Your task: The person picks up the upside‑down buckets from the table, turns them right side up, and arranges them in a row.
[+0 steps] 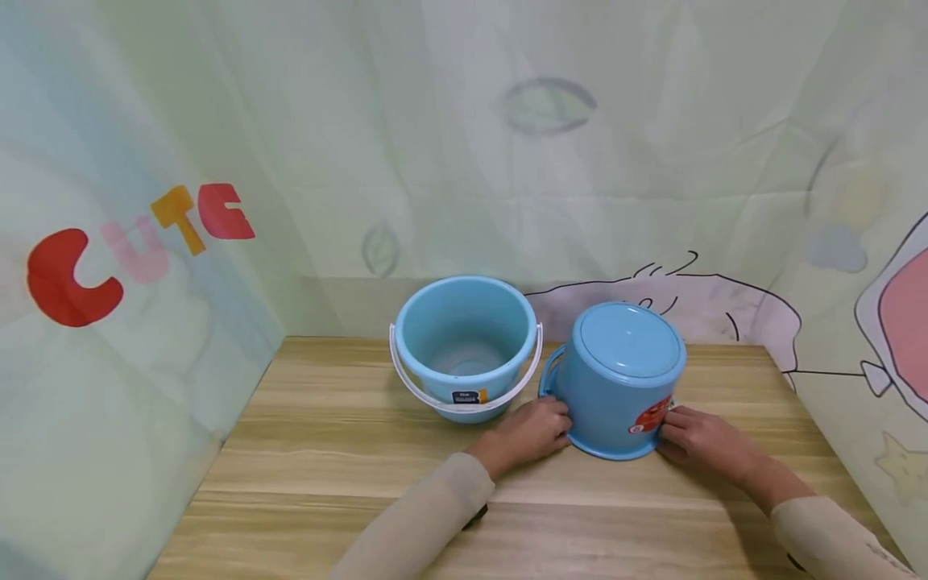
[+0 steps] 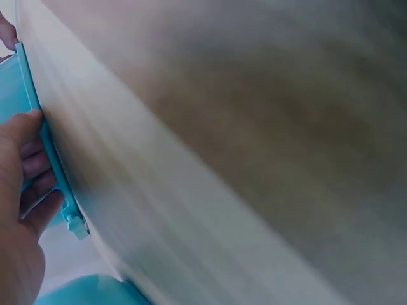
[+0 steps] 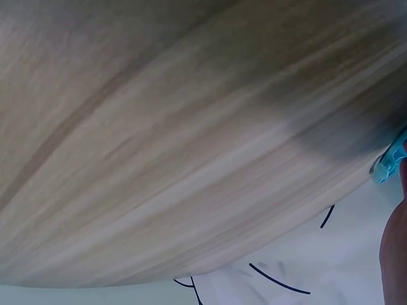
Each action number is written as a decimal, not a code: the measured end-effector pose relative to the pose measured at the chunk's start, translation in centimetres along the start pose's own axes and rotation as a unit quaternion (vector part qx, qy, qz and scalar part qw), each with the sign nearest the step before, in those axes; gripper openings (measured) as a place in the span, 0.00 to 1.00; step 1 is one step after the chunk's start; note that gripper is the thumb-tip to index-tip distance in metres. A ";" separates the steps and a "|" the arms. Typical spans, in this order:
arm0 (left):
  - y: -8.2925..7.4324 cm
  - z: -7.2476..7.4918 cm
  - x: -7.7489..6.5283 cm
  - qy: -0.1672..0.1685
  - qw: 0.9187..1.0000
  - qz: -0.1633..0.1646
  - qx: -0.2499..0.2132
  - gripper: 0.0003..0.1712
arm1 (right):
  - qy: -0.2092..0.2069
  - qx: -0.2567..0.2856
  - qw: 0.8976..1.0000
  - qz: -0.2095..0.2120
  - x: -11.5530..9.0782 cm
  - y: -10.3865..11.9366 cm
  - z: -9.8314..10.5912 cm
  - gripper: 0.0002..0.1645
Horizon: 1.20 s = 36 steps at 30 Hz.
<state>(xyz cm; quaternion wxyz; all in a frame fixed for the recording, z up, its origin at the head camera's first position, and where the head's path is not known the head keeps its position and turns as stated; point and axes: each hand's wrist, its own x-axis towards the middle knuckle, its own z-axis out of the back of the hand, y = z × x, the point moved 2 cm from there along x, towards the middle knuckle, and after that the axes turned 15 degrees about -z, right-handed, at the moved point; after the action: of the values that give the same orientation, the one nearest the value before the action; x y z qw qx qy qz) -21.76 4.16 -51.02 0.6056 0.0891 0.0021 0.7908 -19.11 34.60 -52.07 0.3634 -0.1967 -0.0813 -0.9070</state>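
An upside-down blue bucket (image 1: pixel 616 403) stands on the wooden table, its flat base facing up and a red label on its side. My left hand (image 1: pixel 532 431) grips its rim at the left; in the left wrist view the thumb lies on the rim (image 2: pixel 30 89) with the fingers bent against the wall. On the other side my right hand (image 1: pixel 706 443) holds the same rim beside the label, its fingertips partly hidden. The bucket's blue handle (image 1: pixel 548 374) hangs at its left. Close by on the left, a second light-blue bucket (image 1: pixel 464 387) stands upright, its white handle lowered to the front.
The wooden table (image 1: pixel 326 483) reaches back to a pale printed curtain (image 1: pixel 435 121) that also encloses both sides. The upright bucket sits near the table's back edge, just beyond my left hand.
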 end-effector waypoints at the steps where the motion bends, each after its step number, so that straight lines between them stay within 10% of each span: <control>1: 0.0 0.0 0.0 -0.001 1.000 0.000 0.004 0.10 | -0.003 0.001 1.000 0.001 0.0 0.0 0.0 0.24; 11: -0.1 0.1 -0.1 -0.012 1.000 0.001 0.005 0.09 | -0.009 0.014 1.000 -0.014 -0.2 0.1 -0.1 0.33; 23: -0.1 0.1 -0.4 -0.034 0.999 0.001 0.010 0.11 | 0.007 0.014 0.999 -0.033 -0.6 0.4 0.2 0.10; 28: 0.0 0.3 -0.5 -0.061 0.998 0.001 0.013 0.11 | -0.009 0.008 0.999 -0.034 -0.8 0.5 0.2 0.33; 36: -0.1 0.9 -0.3 -0.098 0.995 0.001 0.006 0.11 | -0.053 0.024 0.998 -0.038 -0.9 0.9 0.9 0.26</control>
<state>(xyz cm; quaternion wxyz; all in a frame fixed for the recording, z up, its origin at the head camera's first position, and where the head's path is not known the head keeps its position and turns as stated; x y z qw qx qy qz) -21.44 3.81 -50.21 0.6018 0.1702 -0.0526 0.7785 -17.62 34.77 -51.65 0.3288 -0.2325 -0.1297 -0.9061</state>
